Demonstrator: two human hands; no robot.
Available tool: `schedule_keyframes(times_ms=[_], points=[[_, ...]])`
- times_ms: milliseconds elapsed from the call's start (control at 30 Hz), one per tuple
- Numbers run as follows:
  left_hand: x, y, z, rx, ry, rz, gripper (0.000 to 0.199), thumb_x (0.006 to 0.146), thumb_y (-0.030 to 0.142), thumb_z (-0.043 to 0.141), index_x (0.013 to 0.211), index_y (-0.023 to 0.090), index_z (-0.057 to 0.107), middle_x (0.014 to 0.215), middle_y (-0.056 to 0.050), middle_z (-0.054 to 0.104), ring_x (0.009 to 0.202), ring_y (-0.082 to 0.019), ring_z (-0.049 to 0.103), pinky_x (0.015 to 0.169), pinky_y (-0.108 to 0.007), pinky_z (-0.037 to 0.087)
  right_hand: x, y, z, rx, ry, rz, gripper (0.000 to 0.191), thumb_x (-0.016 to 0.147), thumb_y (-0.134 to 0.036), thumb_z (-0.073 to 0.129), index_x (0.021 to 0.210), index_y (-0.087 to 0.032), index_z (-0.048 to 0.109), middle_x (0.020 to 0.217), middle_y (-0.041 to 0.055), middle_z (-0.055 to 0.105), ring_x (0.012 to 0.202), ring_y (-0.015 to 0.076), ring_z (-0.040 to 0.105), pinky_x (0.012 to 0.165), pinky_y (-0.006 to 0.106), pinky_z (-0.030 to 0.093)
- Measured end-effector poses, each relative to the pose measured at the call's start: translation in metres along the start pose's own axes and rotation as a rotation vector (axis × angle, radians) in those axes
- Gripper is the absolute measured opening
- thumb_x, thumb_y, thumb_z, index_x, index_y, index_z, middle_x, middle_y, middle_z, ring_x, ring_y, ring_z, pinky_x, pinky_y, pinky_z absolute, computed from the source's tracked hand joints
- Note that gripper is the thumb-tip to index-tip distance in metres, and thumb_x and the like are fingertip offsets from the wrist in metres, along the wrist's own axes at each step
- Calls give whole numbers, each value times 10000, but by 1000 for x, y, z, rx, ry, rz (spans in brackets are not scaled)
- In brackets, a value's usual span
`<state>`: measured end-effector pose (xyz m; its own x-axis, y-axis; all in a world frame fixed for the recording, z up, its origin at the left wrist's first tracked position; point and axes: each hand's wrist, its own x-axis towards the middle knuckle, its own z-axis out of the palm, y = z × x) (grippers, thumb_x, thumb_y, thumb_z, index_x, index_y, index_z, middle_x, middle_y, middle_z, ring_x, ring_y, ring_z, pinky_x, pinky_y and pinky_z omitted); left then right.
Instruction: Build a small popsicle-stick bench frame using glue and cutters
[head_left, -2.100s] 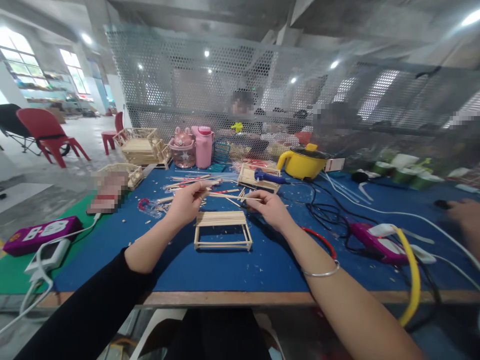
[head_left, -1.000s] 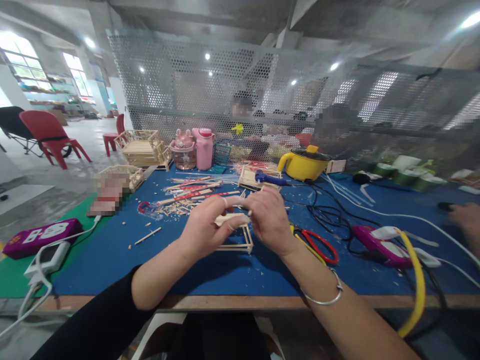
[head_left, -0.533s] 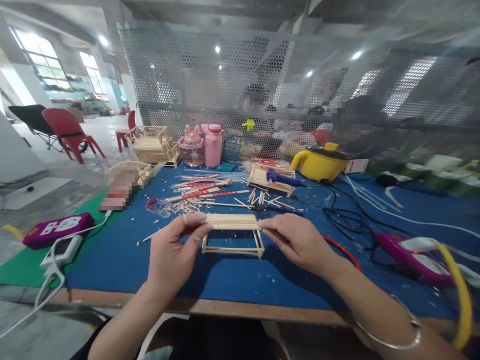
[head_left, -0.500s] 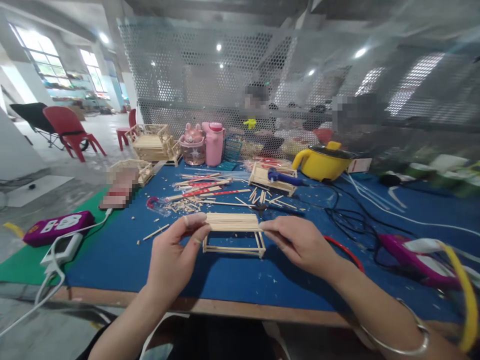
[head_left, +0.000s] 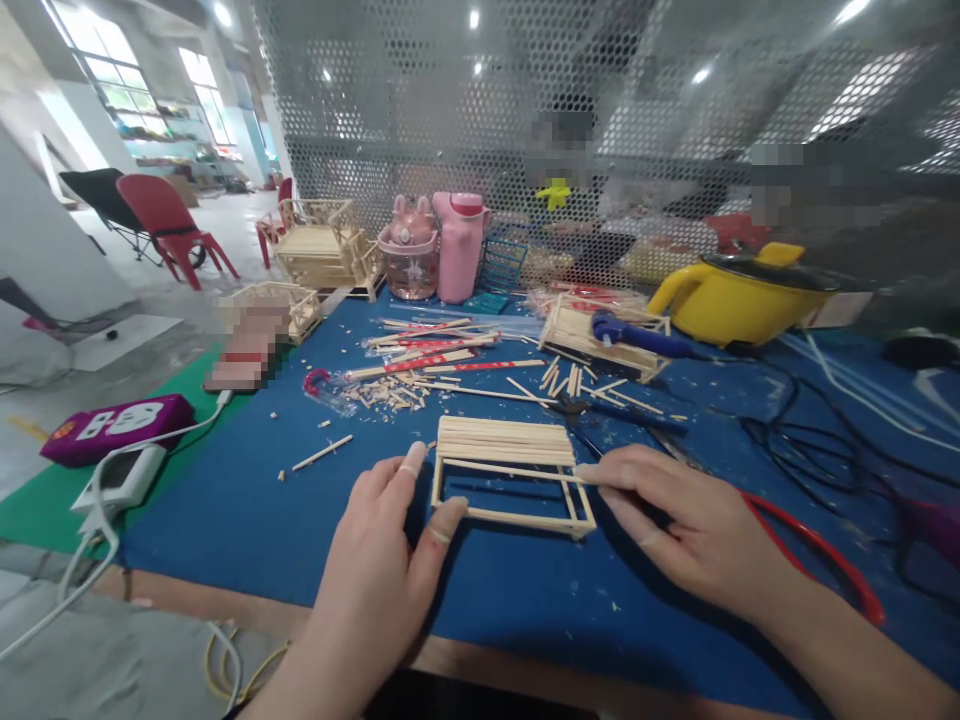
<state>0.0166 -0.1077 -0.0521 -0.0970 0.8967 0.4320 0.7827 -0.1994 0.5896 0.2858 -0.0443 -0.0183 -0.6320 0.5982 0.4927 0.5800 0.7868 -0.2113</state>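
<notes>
A small frame of pale wooden sticks (head_left: 510, 440) stands on the blue tabletop, with several sticks laid side by side across its rear part and its front part bare. My right hand (head_left: 675, 510) pinches the right end of a single wooden stick (head_left: 510, 470), which lies across the frame in front of the laid rows. At the frame's left side is my left hand (head_left: 390, 540), thumb and forefinger apart. Its thumb tip appears to touch the front left corner, and the forefinger is close to the left edge. White coverings wrap some fingertips.
Behind the frame lie stick scraps (head_left: 401, 392), packaged sticks (head_left: 442, 350) and dark pliers (head_left: 574, 405). A blue glue gun (head_left: 637, 338) rests on another stick frame. A yellow pot (head_left: 750, 295) and black cables (head_left: 787, 430) are at right, a purple power strip (head_left: 116, 428) at left.
My left hand has loosened from the left end of the stick rows, its fingers now spread. One stick now lies separately in front of the rows, its right end in my right hand. The view has shifted.
</notes>
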Motion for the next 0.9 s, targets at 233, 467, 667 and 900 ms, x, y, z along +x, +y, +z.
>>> schedule_keyframes(times_ms=[233, 467, 667, 900], points=[[-1, -3, 3, 18, -20, 57, 479, 855, 430, 498, 1291, 231, 496, 1103, -85, 641, 1026, -238, 600, 827, -352, 522, 3, 2, 3, 0, 6, -5, 284, 857, -157, 515, 1076, -299, 625, 926, 40, 674, 851, 174, 652, 737, 269, 536], [0, -2, 1, 8, -43, 77, 434, 869, 410, 484, 1279, 269, 506, 1071, -72, 659, 981, -241, 619, 785, -361, 533, 3, 0, 4, 13, 12, 29, 217, 861, -195, 527, 1020, -286, 643, 902, 36, 694, 826, 177, 665, 722, 272, 543], [-1, -1, 1, 22, -48, 75, 405, 871, 411, 475, 1252, 289, 531, 1034, -73, 667, 931, -243, 628, 755, -367, 530, 5, 0, 3, 10, 19, 6, 225, 867, -211, 511, 1019, -307, 647, 874, 37, 697, 789, 186, 668, 695, 290, 544], [-1, -2, 1, 47, -61, 62, 441, 870, 437, 461, 1278, 278, 512, 972, -61, 671, 872, -235, 626, 719, -349, 519, 5, -2, 5, -13, 16, 24, 223, 868, -173, 496, 1004, -271, 643, 881, 43, 707, 805, 183, 668, 707, 286, 529]])
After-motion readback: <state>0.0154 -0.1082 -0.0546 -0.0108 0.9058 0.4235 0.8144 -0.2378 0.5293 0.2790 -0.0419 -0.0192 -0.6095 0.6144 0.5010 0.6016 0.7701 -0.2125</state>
